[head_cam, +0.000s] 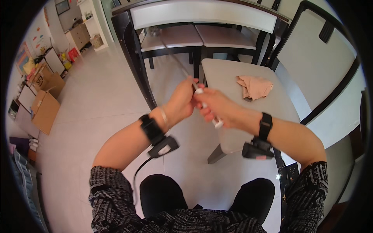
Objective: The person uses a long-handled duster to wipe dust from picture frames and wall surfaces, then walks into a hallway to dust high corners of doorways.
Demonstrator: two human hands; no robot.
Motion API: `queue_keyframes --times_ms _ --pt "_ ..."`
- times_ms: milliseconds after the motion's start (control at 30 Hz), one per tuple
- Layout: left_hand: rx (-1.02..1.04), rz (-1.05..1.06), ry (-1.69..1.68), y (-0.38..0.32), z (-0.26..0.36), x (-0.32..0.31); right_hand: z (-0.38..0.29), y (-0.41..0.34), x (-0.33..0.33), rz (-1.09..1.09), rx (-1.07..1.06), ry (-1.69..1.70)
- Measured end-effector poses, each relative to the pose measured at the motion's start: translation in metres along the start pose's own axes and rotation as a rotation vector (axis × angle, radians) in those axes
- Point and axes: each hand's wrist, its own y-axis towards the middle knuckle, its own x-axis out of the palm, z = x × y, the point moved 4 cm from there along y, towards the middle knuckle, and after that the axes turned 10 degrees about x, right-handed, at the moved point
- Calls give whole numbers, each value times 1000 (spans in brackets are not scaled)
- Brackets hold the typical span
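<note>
In front of me I hold a long thin metal rod (177, 62) with a white handle (218, 123). My right hand (217, 103) is wrapped around the handle. Just above it, my left hand (182, 97) closes on the rod's lower part. The rod slants up and away to the left, towards a blurred grey tuft (154, 31) in front of a chair seat under the table; whether the tuft is fixed to the rod I cannot tell. A crumpled beige cloth (255, 87) lies on the pale chair seat (224, 70) to the right of my hands.
Ahead stands a dining table (204, 13) with dark legs, its far chairs (177, 36) partly beneath it. Open cardboard boxes (45, 109) stand along the left wall on the tiled floor (87, 96). A cable (137, 171) hangs from the device on my left wrist.
</note>
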Motion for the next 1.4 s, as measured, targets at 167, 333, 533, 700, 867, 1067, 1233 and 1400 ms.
queue_keyframes --times_ms 167,333,533,700,867,1067,1233,1400 --pt "-17 -31 -134 98 3 -9 -47 78 -19 283 -306 -292" --pt "-73 -63 3 116 21 -21 -59 104 -10 251 -310 -310" --pt "80 -325 -45 32 -16 -1 -6 13 -8 57 -89 -12" --pt "11 -200 65 -27 -9 60 6 -53 -16 118 -81 194" --pt "100 -268 59 111 -13 33 -49 60 -68 207 -299 -132" --pt "153 126 116 211 29 37 -134 201 -118 215 -512 -210" --pt "128 108 187 248 28 58 -153 214 -149 -640 3 478" --pt "48 123 136 305 19 63 -167 208 -180 101 -345 -69"
